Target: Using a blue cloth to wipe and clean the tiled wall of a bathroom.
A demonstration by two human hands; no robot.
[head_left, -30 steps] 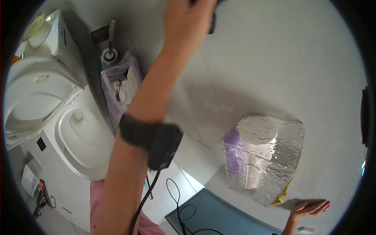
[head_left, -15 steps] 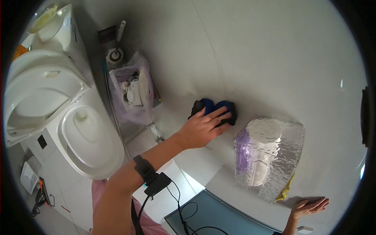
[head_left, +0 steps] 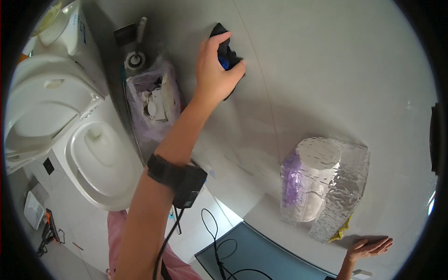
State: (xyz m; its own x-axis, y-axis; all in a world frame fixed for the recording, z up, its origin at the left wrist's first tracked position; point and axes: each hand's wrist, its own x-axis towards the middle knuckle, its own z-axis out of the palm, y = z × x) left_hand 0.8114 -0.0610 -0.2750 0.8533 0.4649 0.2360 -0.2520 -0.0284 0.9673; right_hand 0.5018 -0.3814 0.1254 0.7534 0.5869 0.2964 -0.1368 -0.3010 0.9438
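Note:
My left hand is closed around a bunched black and blue cloth, pressing it on the grey wall tile at the upper middle, left of a thin seam. Its fingertips are partly hidden. A dark band with a small box is strapped to my left forearm. At the lower right my right hand lies flat on the wall, fingers stretched out and holding nothing. Just above it is a clear rippled box with a white roll and a purple packet inside. A yellow cloth hangs at its lower edge.
A white toilet with its lid raised stands at the left. Between it and the wall are a lined waste bin with litter and a toilet brush holder. A blue-grey panel and loose black cables lie below.
My left hand has carried the cloth up and to the left along the wall, from beside the clear box to above the bin. My right hand stays put.

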